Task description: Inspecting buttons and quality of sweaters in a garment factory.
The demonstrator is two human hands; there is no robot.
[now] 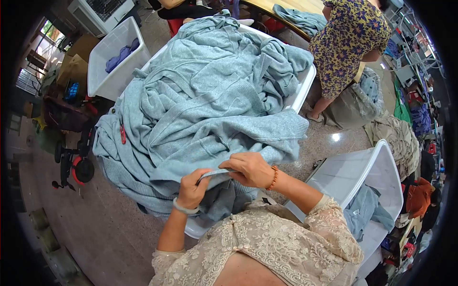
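Observation:
A large heap of light blue-grey knit cardigans [200, 90] fills and overhangs a white plastic bin [305, 88] in front of me. At its near side, both hands pinch the edge of one cardigan [217, 172], a narrow band stretched between them. My left hand [193, 187], with a pale bangle at the wrist, is closed on the band's left end. My right hand [250, 170], wearing an orange bead bracelet, grips the other end. Small red-handled thread snips [123, 134] lie on the heap to the left.
Beyond on the left is a white bin [98, 71] with purple cloth. A tilted white bin [381, 167] holding blue-grey garments stands close on my right. At the far right, a person in a patterned dress [350, 38] bends beside a plastic bag [358, 107]. A wooden table [267, 12] stands behind the heap.

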